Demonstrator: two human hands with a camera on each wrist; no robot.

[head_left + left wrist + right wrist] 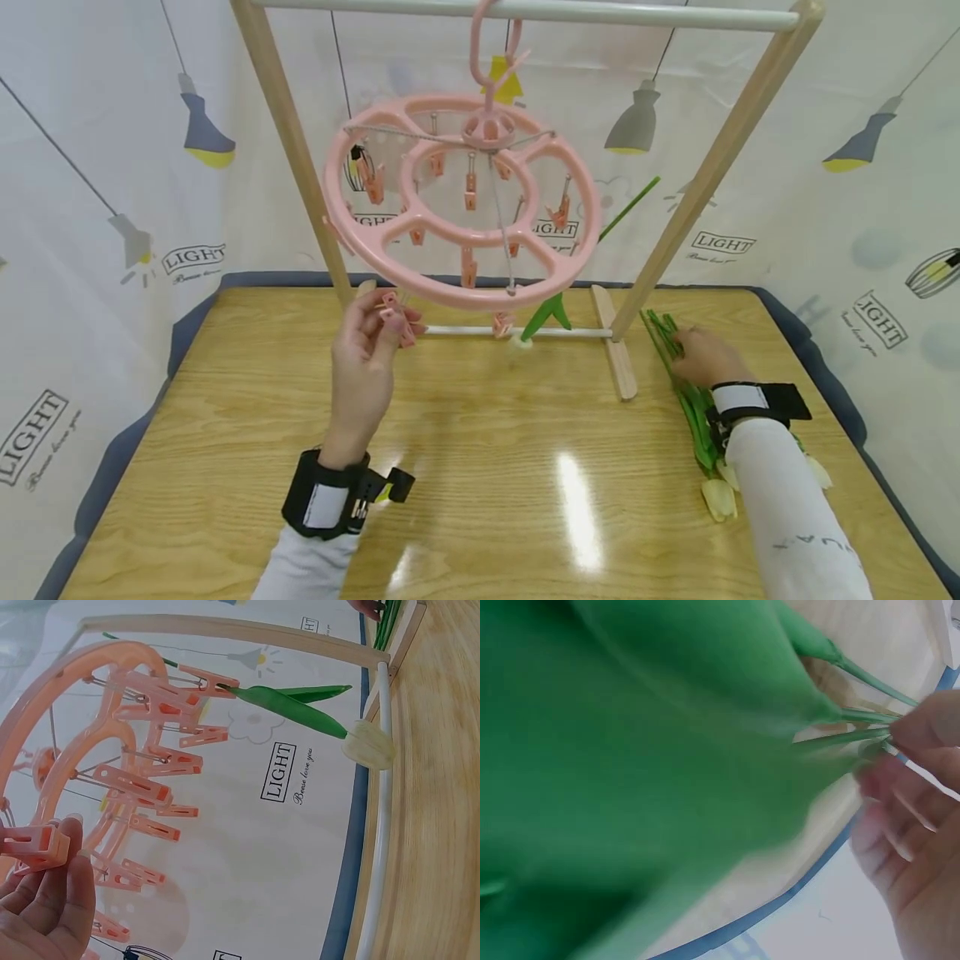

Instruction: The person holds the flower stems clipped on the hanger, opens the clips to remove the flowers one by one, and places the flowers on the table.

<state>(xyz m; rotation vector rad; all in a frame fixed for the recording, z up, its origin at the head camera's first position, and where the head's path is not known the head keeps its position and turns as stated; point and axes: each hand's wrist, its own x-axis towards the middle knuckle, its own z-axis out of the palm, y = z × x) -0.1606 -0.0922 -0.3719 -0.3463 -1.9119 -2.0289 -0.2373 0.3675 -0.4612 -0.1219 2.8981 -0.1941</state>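
The left hand (365,350) is raised under the near-left rim of the round pink clip hanger (461,200), its fingertips pinching one hanging clip (396,315); in the left wrist view the same clip sits squeezed between thumb and fingers. The right hand (701,354) rests on the table (480,467) to the right of the wooden rack (660,242), its fingers gathered on the stem ends of a bundle of artificial tulips (693,400); the right wrist view shows thin green stems pinched at the fingertips, the remainder blurred green. The bundle's long axis runs from the stem ends beside the rack's right foot toward the viewer, with pale flower heads (720,497) lying nearest, beside the right sleeve. The held clip lies up and to the left of the bundle, well apart, with the rack's lower crossbar between them; the right hand alone is at the stems. Counts: one hanger, hooked on the top rail; one tulip (543,317) already clipped and hanging head-down at the crossbar; at least two flower heads visible in the bundle, stem count not determinable; more than ten clips, exact number uncertain.
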